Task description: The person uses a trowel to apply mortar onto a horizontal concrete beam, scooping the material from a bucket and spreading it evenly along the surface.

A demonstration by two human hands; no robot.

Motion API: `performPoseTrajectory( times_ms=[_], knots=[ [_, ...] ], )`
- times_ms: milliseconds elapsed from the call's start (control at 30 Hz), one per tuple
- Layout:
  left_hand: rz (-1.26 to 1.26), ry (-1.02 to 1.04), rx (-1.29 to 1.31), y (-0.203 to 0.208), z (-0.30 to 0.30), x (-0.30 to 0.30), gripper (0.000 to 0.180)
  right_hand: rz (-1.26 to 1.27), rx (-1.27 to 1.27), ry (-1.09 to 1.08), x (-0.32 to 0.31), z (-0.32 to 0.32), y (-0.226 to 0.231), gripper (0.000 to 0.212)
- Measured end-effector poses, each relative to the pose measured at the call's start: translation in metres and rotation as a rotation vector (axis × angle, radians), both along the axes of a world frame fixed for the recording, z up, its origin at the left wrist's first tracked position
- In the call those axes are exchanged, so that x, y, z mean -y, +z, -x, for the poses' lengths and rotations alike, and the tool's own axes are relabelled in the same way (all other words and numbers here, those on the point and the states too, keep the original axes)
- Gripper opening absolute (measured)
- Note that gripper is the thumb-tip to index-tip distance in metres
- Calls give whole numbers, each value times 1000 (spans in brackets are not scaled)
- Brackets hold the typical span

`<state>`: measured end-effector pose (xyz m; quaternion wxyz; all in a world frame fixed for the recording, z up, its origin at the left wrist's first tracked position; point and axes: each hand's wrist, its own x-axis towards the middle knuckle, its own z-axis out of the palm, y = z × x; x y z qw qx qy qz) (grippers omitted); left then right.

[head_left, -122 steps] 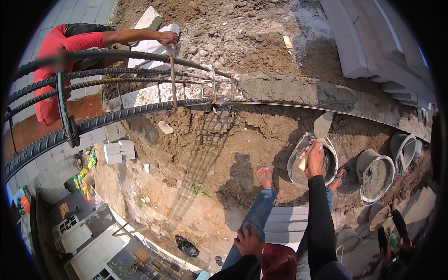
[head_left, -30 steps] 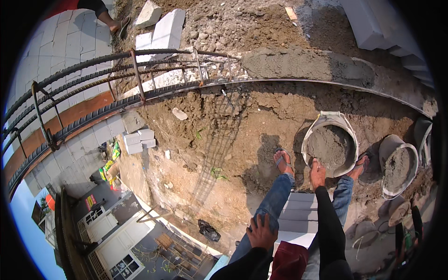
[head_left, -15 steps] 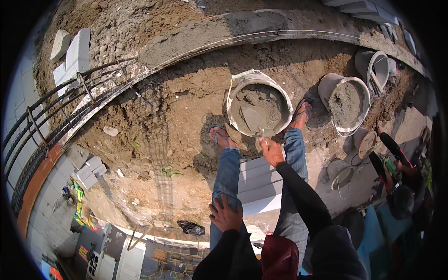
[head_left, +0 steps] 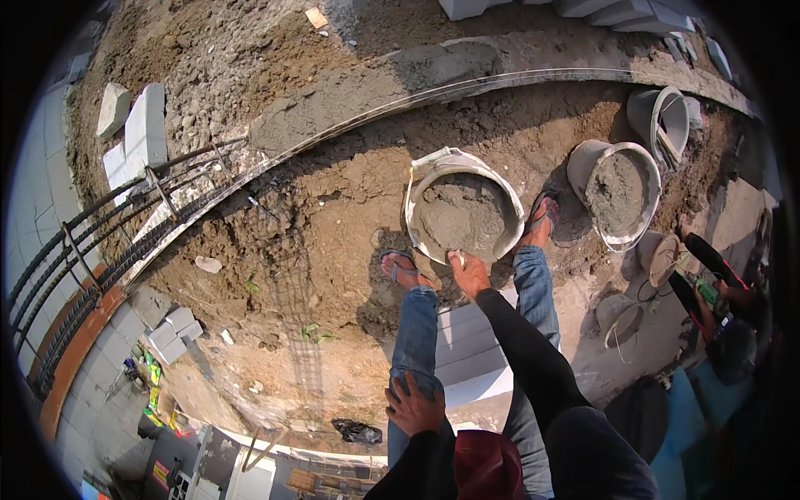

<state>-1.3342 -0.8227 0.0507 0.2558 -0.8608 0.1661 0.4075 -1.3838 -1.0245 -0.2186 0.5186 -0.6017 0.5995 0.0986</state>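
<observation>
My right hand [head_left: 469,273] is closed round the handle of a trowel [head_left: 460,257] at the near rim of a bucket [head_left: 454,160]. Grey wet mortar [head_left: 462,210] partly fills this bucket, which stands on the soil between my sandalled feet. The trowel's blade does not show; it seems to be down in the mortar. My left hand [head_left: 416,406] lies with fingers spread on my left knee and holds nothing.
A second mortar bucket [head_left: 582,171] stands right of my foot, another bucket [head_left: 642,117] behind it. Beyond runs a mortar-topped footing [head_left: 350,104] with a string along it. Rebar [head_left: 100,242] lies left, pale blocks [head_left: 146,125] beside it. A co-worker [head_left: 729,304] is at right.
The trowel's blade, seen on the mortar before, is now out of sight. My right hand has shifted slightly left and down at the rim. My left hand stays on my knee.
</observation>
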Motion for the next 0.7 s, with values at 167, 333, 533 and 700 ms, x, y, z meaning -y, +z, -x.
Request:
performPoseTrajectory(
  times_ms=[167, 333, 533, 700],
  knots=[
    [-21, 20, 3, 6, -7, 4, 82, -255, 106, 196, 34, 19, 31, 78],
    [-12, 11, 4, 2, -4, 14, 83, -310, 171, 323, 81, 51, 78, 82],
    [-80, 10, -18, 7, -2, 32, 83, -537, 68, 339, 188, 67, 171, 75],
    [-98, 30, -13, 6, 8, 46, 84, -167, 141, 469, 311, 55, 192, 56]
  ],
)
